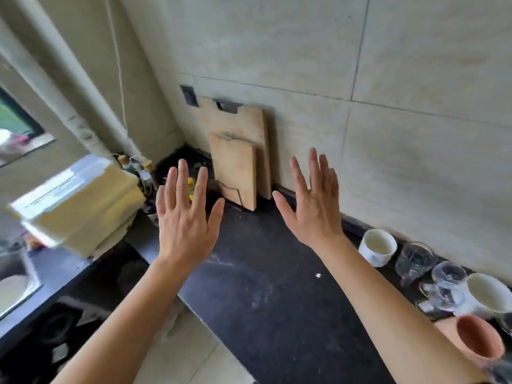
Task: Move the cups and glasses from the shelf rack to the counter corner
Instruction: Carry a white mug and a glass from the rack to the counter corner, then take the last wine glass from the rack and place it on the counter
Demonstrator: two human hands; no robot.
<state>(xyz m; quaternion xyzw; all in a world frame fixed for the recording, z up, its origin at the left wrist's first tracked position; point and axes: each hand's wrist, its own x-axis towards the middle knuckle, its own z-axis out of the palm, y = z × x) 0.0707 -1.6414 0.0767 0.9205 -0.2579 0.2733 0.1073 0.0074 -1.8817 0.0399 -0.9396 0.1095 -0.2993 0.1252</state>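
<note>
Both my hands are raised flat over the dark counter [263, 286], fingers spread, holding nothing. My left hand [185, 217] hovers near the counter corner. My right hand [313, 209] is in front of the wall. Along the wall at the right stand a white cup [378, 246], a clear glass [414, 260], another clear glass [447, 284], a second white cup [487, 296] and a pink cup [476, 340] at the frame's edge. None of them touches my hands. No shelf rack is in view.
Two wooden cutting boards [238, 162] lean against the tiled wall beside the corner. A stack of cream-coloured containers [77, 203] sits at the left, with small bottles [141, 173] behind it. A sink [13, 286] lies at the far left.
</note>
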